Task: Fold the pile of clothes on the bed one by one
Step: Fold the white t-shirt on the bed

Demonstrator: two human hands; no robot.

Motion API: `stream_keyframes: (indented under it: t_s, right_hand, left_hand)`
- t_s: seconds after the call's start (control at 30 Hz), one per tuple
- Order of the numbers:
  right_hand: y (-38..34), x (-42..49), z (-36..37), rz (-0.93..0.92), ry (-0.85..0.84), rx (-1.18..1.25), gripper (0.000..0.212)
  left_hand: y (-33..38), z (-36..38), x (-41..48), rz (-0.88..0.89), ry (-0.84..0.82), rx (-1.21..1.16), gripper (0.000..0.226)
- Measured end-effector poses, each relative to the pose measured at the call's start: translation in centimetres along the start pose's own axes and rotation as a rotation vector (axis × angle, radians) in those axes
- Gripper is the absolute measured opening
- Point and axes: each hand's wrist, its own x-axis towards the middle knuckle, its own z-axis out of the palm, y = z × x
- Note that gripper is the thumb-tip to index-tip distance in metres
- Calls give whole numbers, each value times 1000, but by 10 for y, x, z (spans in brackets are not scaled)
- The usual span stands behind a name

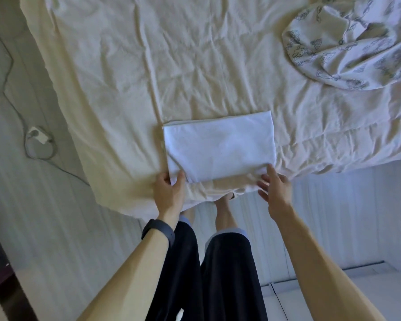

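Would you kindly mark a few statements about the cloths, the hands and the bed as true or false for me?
1. The white cloth lies folded into a rectangle on the bed. True.
2. The left hand rests flat on the white cloth's far edge. False: it pinches the near left corner.
3. The right hand has straight fingers at the white cloth's near right corner. True.
4. The patterned cloth is folded neatly against the white cloth. False: it lies crumpled and apart, at the bed's far right.
5. A dark band sits on the right wrist. False: it is on the left wrist.
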Motion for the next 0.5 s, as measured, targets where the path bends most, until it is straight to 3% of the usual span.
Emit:
stream_keyframes:
  t_s: [0.07, 0.17, 0.23, 0.4, 0.5]
  right_hand:
    - [-1, 0, 1, 52, -105, 91, 29]
    - [-3, 7, 4, -35, -31, 64, 14]
    - [-4, 11, -1, -76, 22, 63, 9]
    - [-7, 14, -12, -52, -157, 69, 34]
    - [-12, 18, -7, -87, -100, 11, 32]
  left_hand:
    - [1, 5, -4, -104, -3, -68, 28]
    - [-2, 6, -4, -189, -28, -301, 21]
    - [-6, 5, -8, -168, -37, -307, 20]
    - [-25, 10, -17, -173, -35, -297, 27]
    - [-27, 13, -18, -173, -38, -308, 27]
